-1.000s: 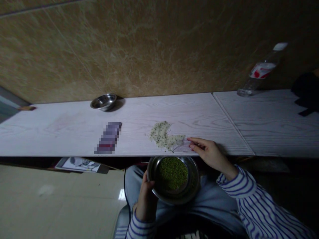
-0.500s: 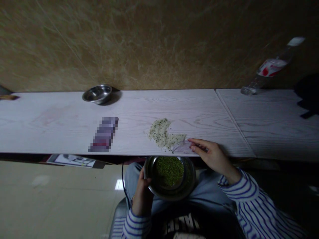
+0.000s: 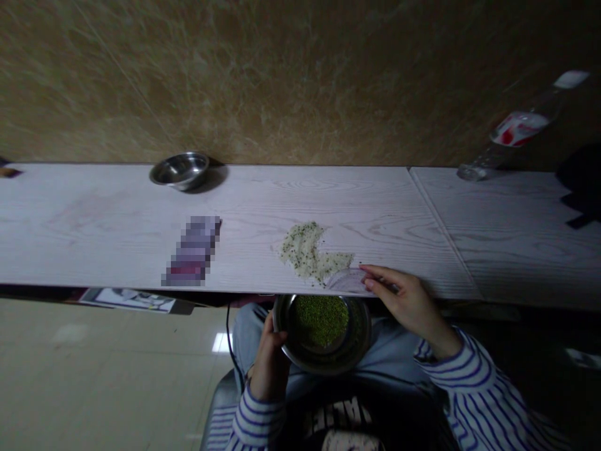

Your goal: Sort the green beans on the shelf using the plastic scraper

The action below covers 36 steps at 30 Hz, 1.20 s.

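My left hand (image 3: 271,354) grips the left rim of a steel bowl (image 3: 307,366), thumb over the edge. The bowl sits at my lap just below the table's front edge and holds green mung beans (image 3: 322,318). My right hand (image 3: 399,294) pinches a clear, curved plastic piece (image 3: 347,280), whose exact kind I cannot make out. This piece lies at the table's front edge, touching the lower right side of a pile of white rice-like grains (image 3: 305,250) mixed with green and dark bits.
A second steel bowl (image 3: 181,172) stands near the wall at the left. A blurred-out flat object (image 3: 193,250) lies left of the pile. A plastic bottle (image 3: 516,128) stands at the back right, near a dark object (image 3: 582,178). Papers (image 3: 131,299) show under the table edge.
My right hand has shifted slightly right with the plastic piece. My left hand still grips the bowl, and the pile looks much the same. The camera view has moved a little.
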Motion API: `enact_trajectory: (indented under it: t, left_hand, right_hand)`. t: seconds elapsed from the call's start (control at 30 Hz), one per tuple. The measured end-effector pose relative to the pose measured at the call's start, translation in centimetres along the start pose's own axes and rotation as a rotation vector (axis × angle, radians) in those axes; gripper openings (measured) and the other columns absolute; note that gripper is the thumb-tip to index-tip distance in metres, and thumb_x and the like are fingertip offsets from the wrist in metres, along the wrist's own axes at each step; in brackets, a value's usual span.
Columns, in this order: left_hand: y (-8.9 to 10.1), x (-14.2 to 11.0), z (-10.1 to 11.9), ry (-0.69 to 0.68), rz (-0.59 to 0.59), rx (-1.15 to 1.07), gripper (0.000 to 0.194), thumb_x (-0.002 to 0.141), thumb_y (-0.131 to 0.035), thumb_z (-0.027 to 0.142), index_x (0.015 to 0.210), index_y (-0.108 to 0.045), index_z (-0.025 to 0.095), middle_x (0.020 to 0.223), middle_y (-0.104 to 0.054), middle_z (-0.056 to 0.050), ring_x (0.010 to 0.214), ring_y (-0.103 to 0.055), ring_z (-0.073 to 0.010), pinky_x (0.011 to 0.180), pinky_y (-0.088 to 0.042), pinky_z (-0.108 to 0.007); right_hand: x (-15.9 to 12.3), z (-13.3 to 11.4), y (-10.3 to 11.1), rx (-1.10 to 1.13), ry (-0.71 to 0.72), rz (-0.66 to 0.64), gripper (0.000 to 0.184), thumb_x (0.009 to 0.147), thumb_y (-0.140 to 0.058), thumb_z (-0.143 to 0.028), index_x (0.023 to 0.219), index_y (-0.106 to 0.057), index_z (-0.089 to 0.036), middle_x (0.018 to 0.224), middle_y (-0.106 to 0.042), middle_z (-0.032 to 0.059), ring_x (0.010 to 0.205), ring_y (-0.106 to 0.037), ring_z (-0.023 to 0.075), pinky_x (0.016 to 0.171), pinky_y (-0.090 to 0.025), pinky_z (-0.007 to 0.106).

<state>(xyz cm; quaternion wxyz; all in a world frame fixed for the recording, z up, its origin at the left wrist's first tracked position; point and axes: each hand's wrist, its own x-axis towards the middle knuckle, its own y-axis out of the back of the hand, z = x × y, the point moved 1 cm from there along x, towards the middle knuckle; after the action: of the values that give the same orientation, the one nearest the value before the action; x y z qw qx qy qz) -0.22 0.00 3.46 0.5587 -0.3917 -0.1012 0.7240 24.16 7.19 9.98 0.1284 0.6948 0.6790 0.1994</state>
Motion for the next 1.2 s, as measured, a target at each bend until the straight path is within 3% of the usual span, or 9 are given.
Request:
enact_trajectory:
  t: [0.23,0.57,0.83,1.03,1.2]
  left_hand:
    - [0.1,0.1,0.0,0.006,0.011,-0.018,0.04,0.072,-0.066,0.026,0.111,-0.075,0.026,0.109,-0.076,-0.005,0.125,-0.058,-0.0354,0.113,-0.036,-0.05]
    - [1.0,0.7,-0.3,0.0,-0.027,0.01,0.047,0.07,-0.067,0.027,0.116,-0.074,0.026,0.126,-0.072,-0.007,0.131,-0.054,-0.0379,0.11,-0.04,-0.052]
    - [-0.2,0.2,0.4,-0.033,-0.022,0.007,0.05,0.071,-0.068,0.026,0.122,-0.073,0.025,0.122,-0.074,-0.007,0.127,-0.057,-0.0366,0.108,-0.041,-0.05]
    - [0.2,0.4,0.3,-0.032,-0.015,-0.002,0.05,0.073,-0.066,0.025,0.122,-0.073,0.026,0.125,-0.073,-0.006,0.132,-0.053,-0.0355,0.113,-0.036,-0.049]
    - [0.5,0.5,0.3,-0.011,-0.021,-0.02,0.051,0.072,-0.067,0.024,0.122,-0.072,0.026,0.123,-0.074,-0.006,0.13,-0.055,-0.0357,0.112,-0.038,-0.05]
  right_hand:
    - [0.2,0.2,-0.3,-0.028,0.004,0.005,0.027,0.084,-0.064,-0.027,0.107,-0.08,-0.021,0.107,-0.08,0.0083,0.1,-0.075,0.0248,0.096,-0.059,0.043]
    - [0.4,-0.1,-0.5,-0.039,0.04,-0.023,0.028,0.085,-0.063,-0.026,0.108,-0.079,-0.021,0.108,-0.08,0.0073,0.1,-0.076,0.0241,0.097,-0.059,0.04]
    - [0.0,-0.5,-0.3,-0.04,0.048,-0.062,0.027,0.085,-0.063,-0.025,0.106,-0.08,-0.02,0.103,-0.081,0.0078,0.097,-0.077,0.0237,0.094,-0.06,0.038]
    - [-0.6,0.0,-0.5,-0.046,0.027,0.055,0.029,0.084,-0.064,-0.028,0.108,-0.079,-0.019,0.105,-0.08,0.0087,0.098,-0.076,0.024,0.094,-0.06,0.038]
    - [-1.0,-0.3,-1.4,-0.055,0.04,0.041,0.029,0.086,-0.063,-0.027,0.109,-0.079,-0.019,0.107,-0.08,0.0087,0.099,-0.076,0.0235,0.094,-0.06,0.037]
